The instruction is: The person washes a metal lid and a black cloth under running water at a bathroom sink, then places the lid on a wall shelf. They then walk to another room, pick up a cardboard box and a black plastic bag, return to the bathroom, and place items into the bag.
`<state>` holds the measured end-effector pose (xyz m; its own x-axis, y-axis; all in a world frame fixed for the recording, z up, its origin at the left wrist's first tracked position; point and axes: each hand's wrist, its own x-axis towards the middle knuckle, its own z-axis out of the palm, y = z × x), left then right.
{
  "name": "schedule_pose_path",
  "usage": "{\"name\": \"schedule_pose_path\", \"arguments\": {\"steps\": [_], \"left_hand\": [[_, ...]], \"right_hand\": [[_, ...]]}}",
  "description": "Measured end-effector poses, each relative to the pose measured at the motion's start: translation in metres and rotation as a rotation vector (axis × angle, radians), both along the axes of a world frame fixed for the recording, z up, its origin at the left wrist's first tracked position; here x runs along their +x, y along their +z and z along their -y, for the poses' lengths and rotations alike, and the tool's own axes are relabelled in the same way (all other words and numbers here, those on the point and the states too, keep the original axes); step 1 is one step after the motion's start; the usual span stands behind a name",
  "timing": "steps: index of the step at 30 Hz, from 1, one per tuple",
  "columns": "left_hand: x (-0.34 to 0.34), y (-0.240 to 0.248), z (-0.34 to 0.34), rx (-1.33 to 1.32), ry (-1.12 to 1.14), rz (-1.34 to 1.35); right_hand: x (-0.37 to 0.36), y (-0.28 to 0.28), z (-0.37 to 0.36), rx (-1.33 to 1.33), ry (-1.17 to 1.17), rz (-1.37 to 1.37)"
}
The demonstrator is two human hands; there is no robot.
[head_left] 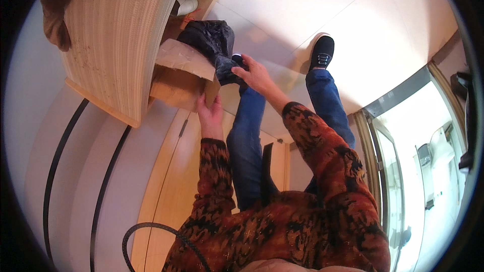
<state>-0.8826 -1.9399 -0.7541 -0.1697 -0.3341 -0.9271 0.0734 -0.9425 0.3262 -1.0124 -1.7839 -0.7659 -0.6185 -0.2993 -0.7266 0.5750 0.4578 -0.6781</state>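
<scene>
A cardboard box [186, 59] with a raised flap juts out from the lower part of the cabinet. My left hand [210, 116] has its fingers closed on the box's near corner. Crumpled over the box's far side lies a black plastic bag [209, 39], one end trailing toward me. My right hand [254, 76] pinches that trailing end between thumb and fingers, just above my left shoe. What the box and the bag contain is hidden from here.
The cabinet [116, 35] with a ribbed top stands at the left, brown cloth [56, 17] hanging over it. White-toed shoes [187, 5] sit on its shelf. A dark shoe [321, 51] is on my right foot, on the pale floor [282, 15]. A glass door [390, 171] is at the right.
</scene>
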Motion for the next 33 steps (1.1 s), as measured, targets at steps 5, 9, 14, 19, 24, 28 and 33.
{"name": "schedule_pose_path", "arguments": {"steps": [5, 9, 14, 19, 24, 28, 33], "left_hand": [[-0.012, -0.020, 0.013, 0.229, -0.078, 0.052], [-0.017, -0.035, 0.003, 0.158, -0.199, 0.239], [-0.006, -0.019, -0.017, -0.061, -0.513, 0.309], [0.010, 0.013, -0.039, 0.032, -0.413, 0.180], [0.009, 0.044, -0.051, 0.134, -0.412, 0.043], [-0.003, 0.068, -0.066, 0.187, -0.530, -0.114], [-0.025, 0.097, -0.093, 0.231, -0.710, -0.053]], "right_hand": [[-0.002, -0.016, 0.019, 0.117, 0.188, -0.033], [-0.005, -0.027, 0.019, 0.193, 0.286, -0.093], [-0.005, -0.034, -0.003, 0.116, 0.157, -0.006], [0.015, -0.018, -0.032, 0.039, -0.180, 0.235], [0.030, 0.011, -0.067, -0.019, -0.548, 0.271], [0.033, 0.036, -0.099, -0.111, -0.807, 0.308], [0.034, 0.083, -0.149, -0.140, -1.070, 0.334]]}}
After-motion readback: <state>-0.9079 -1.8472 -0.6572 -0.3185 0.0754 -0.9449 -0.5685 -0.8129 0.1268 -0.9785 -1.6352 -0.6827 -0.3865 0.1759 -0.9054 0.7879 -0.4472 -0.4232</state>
